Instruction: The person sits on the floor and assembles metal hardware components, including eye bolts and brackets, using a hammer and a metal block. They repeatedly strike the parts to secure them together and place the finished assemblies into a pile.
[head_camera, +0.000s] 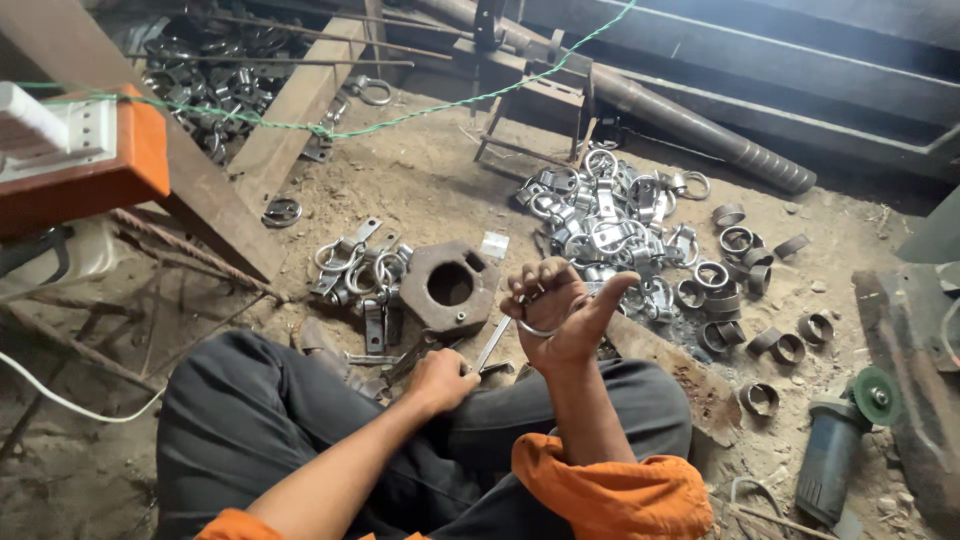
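My right hand (556, 312) is raised in front of me, fingers curled around a thin metal ring clamp (540, 328). Lower and to the left, my left hand (441, 380) rests fisted on my knee, closed on a metal tool; a flat steel strip (492, 345) sticks out beside it towards the right hand. Just beyond both hands a heavy octagonal steel block (450, 286) with a round hole lies on the dirt floor. I sit with dark trousers and orange sleeves.
Shiny ring clamps lie heaped behind the block (610, 215), left of it (355, 272) and far back left (205, 60). Short pipe rings (740, 262) scatter to the right. An angle grinder (838, 440) lies at the right. A long pipe (700, 130) and a green cord (400, 118) cross the back.
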